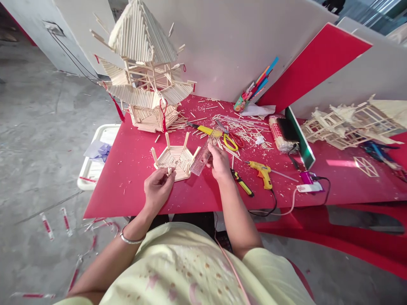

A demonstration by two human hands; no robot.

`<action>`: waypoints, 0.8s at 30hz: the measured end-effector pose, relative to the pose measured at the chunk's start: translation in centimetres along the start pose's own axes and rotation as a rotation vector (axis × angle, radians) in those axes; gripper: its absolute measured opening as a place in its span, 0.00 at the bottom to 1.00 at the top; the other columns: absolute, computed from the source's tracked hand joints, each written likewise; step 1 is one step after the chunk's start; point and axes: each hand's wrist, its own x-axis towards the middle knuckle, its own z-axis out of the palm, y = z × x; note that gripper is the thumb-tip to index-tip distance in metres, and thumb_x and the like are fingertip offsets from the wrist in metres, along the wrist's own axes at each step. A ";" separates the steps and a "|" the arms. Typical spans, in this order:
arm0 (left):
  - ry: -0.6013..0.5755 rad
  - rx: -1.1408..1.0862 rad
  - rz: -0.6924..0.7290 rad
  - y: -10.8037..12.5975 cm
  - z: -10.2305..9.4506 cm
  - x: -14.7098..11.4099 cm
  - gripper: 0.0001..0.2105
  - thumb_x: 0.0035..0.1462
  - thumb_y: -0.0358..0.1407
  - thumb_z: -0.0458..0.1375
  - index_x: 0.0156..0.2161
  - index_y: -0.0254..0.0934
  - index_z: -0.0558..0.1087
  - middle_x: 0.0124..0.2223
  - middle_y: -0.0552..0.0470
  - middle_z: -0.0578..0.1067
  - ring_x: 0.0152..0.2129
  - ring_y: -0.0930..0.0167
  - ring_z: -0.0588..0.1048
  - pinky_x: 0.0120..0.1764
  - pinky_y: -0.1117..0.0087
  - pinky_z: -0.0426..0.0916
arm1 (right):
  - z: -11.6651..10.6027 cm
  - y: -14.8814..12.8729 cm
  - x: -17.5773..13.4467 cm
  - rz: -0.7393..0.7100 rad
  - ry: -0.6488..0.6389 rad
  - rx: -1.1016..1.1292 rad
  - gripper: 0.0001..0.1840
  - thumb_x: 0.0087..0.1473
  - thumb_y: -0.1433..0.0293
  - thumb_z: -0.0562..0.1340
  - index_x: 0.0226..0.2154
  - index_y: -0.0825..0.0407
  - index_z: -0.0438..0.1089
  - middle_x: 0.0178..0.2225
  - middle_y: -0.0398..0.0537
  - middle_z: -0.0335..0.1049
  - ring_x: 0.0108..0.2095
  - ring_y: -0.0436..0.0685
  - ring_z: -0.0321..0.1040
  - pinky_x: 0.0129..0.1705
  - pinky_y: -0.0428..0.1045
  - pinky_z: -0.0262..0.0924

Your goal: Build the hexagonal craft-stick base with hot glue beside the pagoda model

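Observation:
A hexagonal base [174,156] of thin wooden sticks lies flat on the red table, with short stick posts standing at its corners. My left hand [159,186] pinches a short wooden stick [170,170] at the base's near left corner. In my right hand [219,163] is a clear plastic ruler [201,160], tilted beside the right edge of the base. Behind the base stands a tall pagoda model [146,89] built of the same sticks, hung with red tassels.
Right of my hands lie a yellow glue gun [262,173] with its cord, a utility knife [243,184] and yellow-handled scissors [231,142]. Loose sticks [251,129] litter the back. A pen cup [243,101] stands by the wall. Another stick model [346,123] sits far right.

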 end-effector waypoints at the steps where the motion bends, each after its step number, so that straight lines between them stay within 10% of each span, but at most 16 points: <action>1: -0.002 -0.001 0.001 0.0 0.0 0.0 0.09 0.58 0.40 0.67 0.42 0.39 0.84 0.37 0.50 0.81 0.27 0.72 0.73 0.33 0.71 0.70 | 0.1 0.0 -0.2 0.000 0.000 0.020 0.23 0.49 0.48 0.70 0.24 0.50 0.69 0.19 0.38 0.70 0.16 0.45 0.61 0.14 0.40 0.47; 24: -0.001 -0.023 -0.009 -0.2 0.0 0.0 0.10 0.58 0.41 0.68 0.42 0.39 0.84 0.38 0.49 0.81 0.28 0.72 0.74 0.33 0.71 0.71 | 0.7 0.7 0.5 -0.016 0.047 0.081 0.23 0.50 0.49 0.70 0.23 0.49 0.67 0.17 0.36 0.67 0.15 0.45 0.59 0.14 0.41 0.46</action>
